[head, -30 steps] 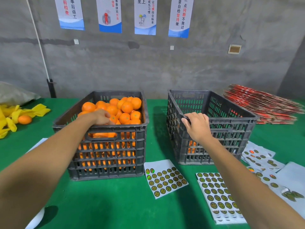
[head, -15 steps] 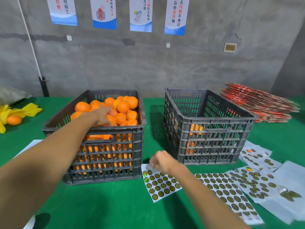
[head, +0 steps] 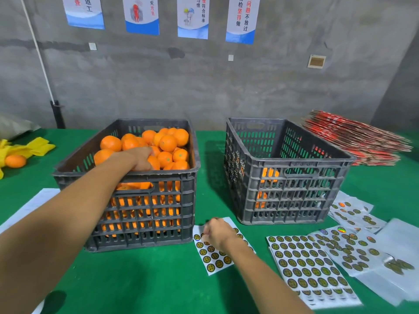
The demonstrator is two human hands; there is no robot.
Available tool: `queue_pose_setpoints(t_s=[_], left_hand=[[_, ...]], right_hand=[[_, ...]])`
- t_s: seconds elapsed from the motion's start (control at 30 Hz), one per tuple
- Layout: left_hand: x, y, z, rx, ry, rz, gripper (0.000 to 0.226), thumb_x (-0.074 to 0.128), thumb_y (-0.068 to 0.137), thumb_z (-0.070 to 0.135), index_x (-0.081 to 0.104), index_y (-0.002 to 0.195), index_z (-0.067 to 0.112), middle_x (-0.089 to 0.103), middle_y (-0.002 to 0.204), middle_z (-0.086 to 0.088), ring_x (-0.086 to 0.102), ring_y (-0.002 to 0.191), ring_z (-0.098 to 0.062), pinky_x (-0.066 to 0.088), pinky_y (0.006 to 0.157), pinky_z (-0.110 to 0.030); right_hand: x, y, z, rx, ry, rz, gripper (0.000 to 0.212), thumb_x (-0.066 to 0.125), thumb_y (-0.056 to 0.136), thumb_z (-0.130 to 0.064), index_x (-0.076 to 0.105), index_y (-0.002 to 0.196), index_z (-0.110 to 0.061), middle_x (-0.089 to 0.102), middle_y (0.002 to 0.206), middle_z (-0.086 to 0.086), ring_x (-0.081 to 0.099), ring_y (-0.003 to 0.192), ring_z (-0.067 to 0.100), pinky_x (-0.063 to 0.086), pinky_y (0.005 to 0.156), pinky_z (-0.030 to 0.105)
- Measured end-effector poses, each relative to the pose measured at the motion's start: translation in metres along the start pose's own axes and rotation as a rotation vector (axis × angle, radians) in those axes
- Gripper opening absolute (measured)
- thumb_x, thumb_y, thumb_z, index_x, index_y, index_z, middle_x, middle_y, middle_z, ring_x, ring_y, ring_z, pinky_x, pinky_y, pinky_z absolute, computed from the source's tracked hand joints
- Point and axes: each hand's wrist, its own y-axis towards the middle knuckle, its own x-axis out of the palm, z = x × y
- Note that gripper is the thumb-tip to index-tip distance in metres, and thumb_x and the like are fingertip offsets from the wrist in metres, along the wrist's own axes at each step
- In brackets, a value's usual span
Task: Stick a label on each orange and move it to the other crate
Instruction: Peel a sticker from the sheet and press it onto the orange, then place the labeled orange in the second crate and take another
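- Oranges (head: 167, 143), round and bright-skinned, sit heaped in the dark grey slotted plastic crate on the left (head: 145, 223), piled close to its rim, so the supply is within easy reach.
- Left hand (head: 141, 158) is down among that fruit, fingers curled over one orange; the grip looks closed round it, though the fingertips are buried in the heap and I cannot be sure it is held.
- Right hand (head: 216, 232) is low on the green tabletop (head: 136, 279), resting on the small white sheet of round gold-and-dark stickers (head: 213, 257), with its fingertips bunched at one sticker near the sheet's upper-left corner; whether that label is actually pinched, I cannot tell.
- That sheet lies between the two crates at the front, handy for both hands, my guess being one picks fruit while the other peels.
- Second dark grey slotted plastic crate on the right (head: 285, 200) shows only a few oranges low down through its slots, so most of the job looks ahead.
- More sticker sheets (head: 310, 266) fan out at the right; a stray orange (head: 15, 160) lies beside yellow cloth at far left.
- Blue-and-white wall posters (head: 242, 19) carry Chinese text; I can make out "不放过" and "坚持" in part, nothing on the stickers themselves.
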Motion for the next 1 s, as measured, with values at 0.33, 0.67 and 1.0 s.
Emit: queue_pose_setpoints(t_s=[0.33, 0.67, 1.0], left_hand=[[-0.007, -0.014, 0.007, 0.187, -0.112, 0.237, 0.075, 0.076, 0.088, 0.048, 0.039, 0.149, 0.023, 0.059, 0.136, -0.013, 0.058, 0.118, -0.029, 0.050, 0.092, -0.041], [-0.011, -0.025, 0.000, 0.248, -0.152, 0.337, 0.075, 0.074, 0.089, 0.050, 0.037, 0.149, 0.025, 0.060, 0.110, -0.010, 0.051, 0.096, -0.023, 0.045, 0.079, -0.038], [-0.010, -0.020, 0.001, 0.264, -0.194, 0.375, 0.072, 0.075, 0.089, 0.050, 0.039, 0.147, 0.028, 0.061, 0.124, -0.008, 0.051, 0.103, -0.020, 0.051, 0.090, -0.045]], right_hand=[[0.007, 0.011, -0.003, 0.117, 0.062, 0.029, 0.015, 0.058, 0.101, -0.014, 0.064, 0.112, -0.006, 0.066, 0.114, 0.012, 0.061, 0.098, 0.026, 0.051, 0.089, 0.034], [0.009, 0.015, 0.002, 0.167, 0.178, -0.028, 0.019, 0.054, 0.102, -0.013, 0.068, 0.113, -0.007, 0.066, 0.115, 0.008, 0.061, 0.104, 0.022, 0.050, 0.090, 0.029], [0.027, 0.003, 0.001, -0.052, -0.049, 0.094, 0.036, 0.069, 0.087, -0.059, 0.072, 0.097, -0.024, 0.055, 0.108, 0.001, 0.058, 0.101, 0.026, 0.050, 0.093, 0.034]])
